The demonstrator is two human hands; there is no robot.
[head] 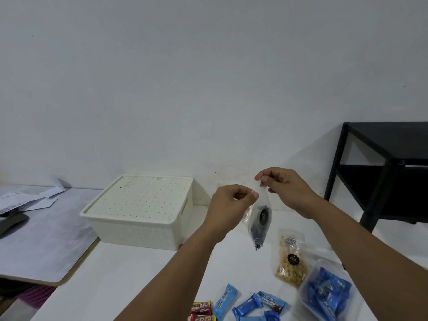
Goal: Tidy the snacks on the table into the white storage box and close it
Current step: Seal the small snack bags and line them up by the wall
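Both hands hold a small clear bag [260,220] of dark snacks in the air, just right of the white storage box [141,210], whose lid is on. The left hand [231,201] pinches the bag's top edge; the right hand [281,185] pinches the same edge higher. Right of the box and nearer the person, a peanut bag [290,262], blue wafer bars [249,305] and a pouch of blue packets [326,295] lie on the white table [115,274]
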